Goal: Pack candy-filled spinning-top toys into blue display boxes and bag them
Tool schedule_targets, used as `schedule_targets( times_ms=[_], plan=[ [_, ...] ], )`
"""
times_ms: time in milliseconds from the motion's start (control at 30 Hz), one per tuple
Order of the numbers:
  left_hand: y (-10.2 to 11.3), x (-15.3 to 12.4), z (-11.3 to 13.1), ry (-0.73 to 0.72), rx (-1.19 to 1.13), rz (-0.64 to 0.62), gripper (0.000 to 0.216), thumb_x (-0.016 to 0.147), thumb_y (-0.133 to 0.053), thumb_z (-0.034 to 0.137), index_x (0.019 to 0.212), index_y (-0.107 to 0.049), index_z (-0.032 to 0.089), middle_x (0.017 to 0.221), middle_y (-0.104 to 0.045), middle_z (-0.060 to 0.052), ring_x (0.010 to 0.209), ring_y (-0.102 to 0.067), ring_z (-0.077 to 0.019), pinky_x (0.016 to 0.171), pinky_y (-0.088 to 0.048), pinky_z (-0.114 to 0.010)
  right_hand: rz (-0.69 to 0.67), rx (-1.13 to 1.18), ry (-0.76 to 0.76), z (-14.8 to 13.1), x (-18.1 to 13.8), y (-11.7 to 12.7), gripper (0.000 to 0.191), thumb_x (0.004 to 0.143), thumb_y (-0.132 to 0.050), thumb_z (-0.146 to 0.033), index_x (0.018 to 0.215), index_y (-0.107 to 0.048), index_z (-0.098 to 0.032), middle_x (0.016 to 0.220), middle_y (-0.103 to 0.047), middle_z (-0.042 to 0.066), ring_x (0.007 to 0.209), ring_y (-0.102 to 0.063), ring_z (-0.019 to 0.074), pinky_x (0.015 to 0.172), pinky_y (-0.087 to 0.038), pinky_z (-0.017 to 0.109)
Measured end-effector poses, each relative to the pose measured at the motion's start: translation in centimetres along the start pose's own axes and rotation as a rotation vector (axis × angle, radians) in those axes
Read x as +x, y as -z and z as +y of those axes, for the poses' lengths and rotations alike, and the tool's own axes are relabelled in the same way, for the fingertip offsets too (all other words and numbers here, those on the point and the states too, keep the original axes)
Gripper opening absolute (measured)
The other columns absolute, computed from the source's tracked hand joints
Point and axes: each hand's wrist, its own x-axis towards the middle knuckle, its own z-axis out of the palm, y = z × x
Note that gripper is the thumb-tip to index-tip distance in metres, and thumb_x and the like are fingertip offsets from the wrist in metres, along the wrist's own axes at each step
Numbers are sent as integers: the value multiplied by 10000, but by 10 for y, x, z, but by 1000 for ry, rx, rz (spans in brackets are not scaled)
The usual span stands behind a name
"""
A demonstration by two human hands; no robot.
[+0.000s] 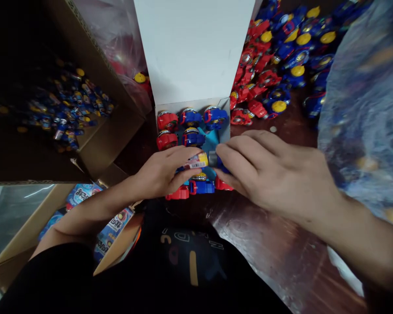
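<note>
My left hand [159,172] is closed around a small labelled tube [198,161] with a yellow end and a barcode, held between thumb and fingers. Opposite it, my right hand [265,168] grips a blue toy with a grey round end [212,158]; most of that toy is hidden by the fingers. The tube's yellow end and the grey end face each other, almost touching. Both hands are above an open white box [196,52], where red toys [167,120] and blue toys [191,117] stand in rows, partly covered by my hands.
A deep cardboard box [114,144] at left holds many small tubes [81,100]. Loose red and blue toys [291,52] are heaped on the dark table [249,222] at upper right, beside clear plastic bags [363,113]. Printed packs [116,224] sit in a carton lower left.
</note>
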Motion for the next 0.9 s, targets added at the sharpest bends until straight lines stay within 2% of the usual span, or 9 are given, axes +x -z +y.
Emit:
schedule_targets(
  times_ms=[100, 200, 333, 400, 467, 533, 633, 767, 900],
  plan=[
    [-3, 2, -7, -314, 280, 36, 268, 1139, -571, 291, 1349, -613, 130, 961, -757, -60, 795, -690, -163, 762, -583, -293, -172, 246, -90, 2, 4, 9, 233, 1046, -624, -383, 1057, -711, -167, 918, -754, 76, 753, -686, 232, 596, -451, 356],
    [-2, 5, -12, -414, 308, 4, 247, 1133, -561, 233, 1357, -617, 144, 961, -754, -46, 811, -693, -165, 802, -575, -292, -390, 683, -289, 13, -1, 9, 378, 1033, -642, -563, 1139, -716, -208, 900, -776, 33, 669, -696, 186, 578, -512, 319],
    [7, 14, -10, -107, -45, -114, 304, 1106, -642, 364, 1348, -664, 179, 1082, -780, -86, 913, -742, -181, 815, -589, -268, -119, 729, -227, 38, -27, 6, 1026, 923, -634, -851, 1717, -366, -260, 1581, -602, 185, 1316, -706, 374, 924, -682, 490],
    [14, 18, -7, 75, -272, -172, 270, 1089, -669, 368, 1299, -702, 202, 1032, -783, -58, 859, -739, -163, 771, -584, -244, 26, 516, -106, 47, -42, 5, 1178, 892, -751, -766, 1803, -150, -323, 1801, -310, 185, 1570, -485, 451, 1115, -623, 594],
    [18, 20, -5, 191, -431, -232, 235, 1086, -669, 381, 1222, -735, 201, 945, -768, -34, 775, -712, -145, 695, -559, -227, 62, 335, -42, 49, -54, 3, 1080, 962, -795, -516, 1798, -119, -411, 1822, -292, 128, 1567, -499, 441, 1134, -623, 596],
    [19, 22, -5, 202, -429, -235, 220, 1079, -675, 379, 1194, -753, 209, 927, -756, -31, 761, -696, -147, 680, -550, -236, 74, 343, -111, 44, -58, 0, 939, 1017, -741, -379, 1780, -199, -453, 1695, -529, 92, 1364, -700, 383, 1008, -694, 527],
    [15, 24, -14, 57, -178, -98, 254, 1035, -729, 352, 1273, -766, 274, 997, -746, -44, 852, -711, -187, 817, -594, -321, 64, 749, -480, 31, -47, -3, 547, 1037, -705, -494, 1564, -634, -369, 1100, -841, 45, 747, -809, 240, 613, -690, 358],
    [11, 32, -30, -7, 8, -92, 284, 1046, -712, 425, 1323, -744, 371, 1011, -722, -25, 844, -698, -192, 991, -594, -454, -167, 1301, -792, 28, -25, -7, 499, 1050, -618, -642, 1299, -771, -238, 619, -711, -5, 429, -632, 182, 378, -507, 299],
    [16, 40, -31, 51, 10, -3, 642, 939, -755, 734, 1423, -670, 321, 1339, -698, -83, 1255, -676, -322, 1225, -473, -567, -33, 1021, -811, 47, -33, -6, 536, 1057, -598, -647, 1393, -712, -245, 713, -742, 14, 499, -642, 186, 479, -506, 331]
  ],
)
